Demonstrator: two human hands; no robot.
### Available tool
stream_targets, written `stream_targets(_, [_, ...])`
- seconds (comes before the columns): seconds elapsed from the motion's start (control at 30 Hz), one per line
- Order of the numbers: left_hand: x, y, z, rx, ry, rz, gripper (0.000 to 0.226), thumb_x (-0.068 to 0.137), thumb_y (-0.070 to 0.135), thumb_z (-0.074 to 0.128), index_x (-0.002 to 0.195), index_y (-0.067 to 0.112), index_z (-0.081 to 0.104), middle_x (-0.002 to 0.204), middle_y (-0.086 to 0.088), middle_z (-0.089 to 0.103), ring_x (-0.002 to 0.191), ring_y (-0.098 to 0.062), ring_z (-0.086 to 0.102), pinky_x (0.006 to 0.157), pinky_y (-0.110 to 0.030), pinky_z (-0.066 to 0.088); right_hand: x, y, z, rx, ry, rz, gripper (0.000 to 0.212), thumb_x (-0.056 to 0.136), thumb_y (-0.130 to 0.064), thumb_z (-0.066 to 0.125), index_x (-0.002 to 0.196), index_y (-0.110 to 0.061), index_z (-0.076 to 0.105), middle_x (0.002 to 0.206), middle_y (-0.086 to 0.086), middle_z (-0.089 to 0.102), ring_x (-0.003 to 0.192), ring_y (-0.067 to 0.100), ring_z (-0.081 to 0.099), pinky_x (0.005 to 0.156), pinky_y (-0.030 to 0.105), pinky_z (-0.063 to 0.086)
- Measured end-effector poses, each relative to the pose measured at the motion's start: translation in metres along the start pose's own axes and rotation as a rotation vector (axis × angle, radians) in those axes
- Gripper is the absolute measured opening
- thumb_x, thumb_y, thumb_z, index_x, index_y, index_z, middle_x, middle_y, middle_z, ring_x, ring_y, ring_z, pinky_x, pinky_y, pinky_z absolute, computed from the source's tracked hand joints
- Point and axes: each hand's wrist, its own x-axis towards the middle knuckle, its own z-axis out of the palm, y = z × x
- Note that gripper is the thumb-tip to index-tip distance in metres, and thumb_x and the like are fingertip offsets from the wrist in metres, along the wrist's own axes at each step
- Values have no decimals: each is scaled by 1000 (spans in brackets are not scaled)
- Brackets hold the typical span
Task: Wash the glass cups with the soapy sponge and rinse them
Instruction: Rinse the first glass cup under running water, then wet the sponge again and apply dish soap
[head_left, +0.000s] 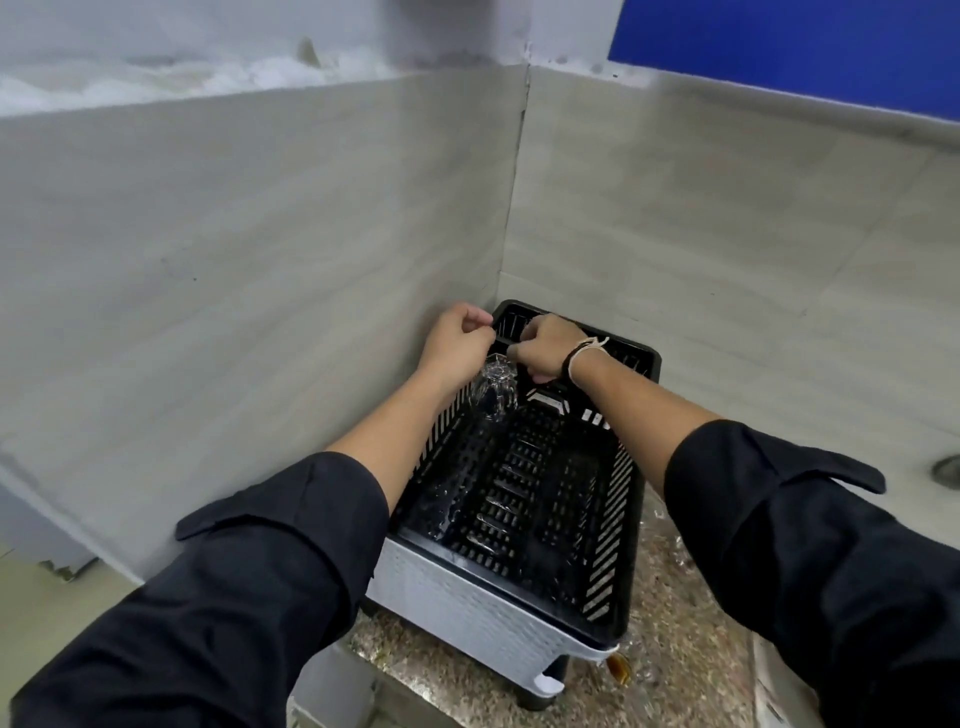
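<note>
My right hand (543, 348) is curled, fingers tucked down at the far end of the black dish rack (615, 525); it sits just beside the upturned glass cup (493, 389), but I cannot tell from here whether the fingertips are pinching its base or have let go. My left hand (457, 343) is curled too, against the rack's far-left rim next to the wall (234, 260), and I cannot make out anything in it.

The cup stands mouth-down, base up, in the rack's far-left corner, close to the slotted side wall. It looks wet and clear, so I judge this one washed and rinsed and now being set to drain. A second glass seems to lie nearer me along the left side of the rack floor, though glare makes it hard to read.

To finish the placing well, I should seat the rim flat on the grid, not straddling a rib, make sure it doesn't rock, and then lift my fingers straight up so a wet fingertip doesn't drag it over. Wet glass is slippery, so I'd loosen my hold slowly.

The rack sits on a white drip tray (467, 597) on the speckled tabletop (675, 649).
</note>
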Motion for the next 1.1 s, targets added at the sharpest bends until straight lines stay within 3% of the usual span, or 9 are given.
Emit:
stream_targets(0.1, [-5, 19, 19, -61, -29, 21, 11, 90, 14, 61, 100, 18, 64, 96, 1, 66, 87, -17, 63, 77, -35, 52, -18, 18, -36, 171, 100, -23, 27, 69, -37, 64, 87, -17, 69, 81, 11, 75, 77, 29, 75, 79, 50, 61])
stream_targets(0.2, [-13, 44, 49, -135, -123, 34, 8, 97, 8, 58, 101, 14, 62, 92, 1, 62, 79, -13, 59, 64, -24, 47, -51, 45, -74, 252, 207, -24, 35, 55, -48, 61, 84, -28, 66, 91, -2, 72, 90, 22, 72, 86, 48, 59])
stream_targets(0.27, [-22, 57, 73, -170, -200, 41, 8, 96, 11, 59, 97, 18, 63, 92, 0, 63, 79, -13, 60, 64, -25, 48, -81, 64, -96, 307, 274, -26, 38, 53, -48, 59, 85, -29, 68, 91, -6, 72, 92, 18, 71, 87, 47, 58])
stream_targets(0.43, [-56, 83, 148, -205, -400, 70, 6, 94, 13, 63, 96, 17, 66, 93, -5, 67, 80, -17, 65, 66, -30, 52, -166, 129, -137, 437, 409, 11, 15, 76, -26, 61, 88, -21, 70, 90, 7, 74, 90, 28, 72, 86, 50, 59])
stream_targets(0.63, [-116, 91, 261, -188, -611, 38, 6, 94, 12, 63, 95, 17, 67, 94, -4, 68, 80, -18, 66, 67, -32, 52, -250, 244, -156, 550, 528, 172, 10, 88, -15, 62, 93, -13, 70, 94, 9, 74, 92, 22, 73, 84, 42, 61])
stream_targets(0.8, [-178, 70, 369, -163, -700, -27, 9, 94, 11, 63, 91, 19, 66, 89, -4, 69, 75, -18, 65, 63, -30, 50, -302, 358, -155, 593, 531, 296, 7, 87, -15, 62, 87, -18, 68, 87, 3, 71, 94, 25, 73, 83, 42, 59])
stream_targets(0.97, [-244, 38, 487, -142, -744, -158, 12, 96, 5, 60, 91, 16, 63, 85, -6, 67, 69, -17, 61, 59, -28, 47, -340, 483, -148, 614, 486, 377, 19, 71, -33, 63, 79, -16, 69, 74, 4, 70, 73, 25, 67, 82, 54, 56])
stream_targets(1.1, [-290, 9, 568, -74, -781, -256, 15, 93, 4, 60, 90, 17, 65, 88, -7, 68, 74, -19, 63, 62, -29, 47, -368, 576, -132, 607, 429, 478, 16, 74, -32, 63, 79, -19, 70, 77, 4, 74, 80, 29, 72, 80, 53, 59])
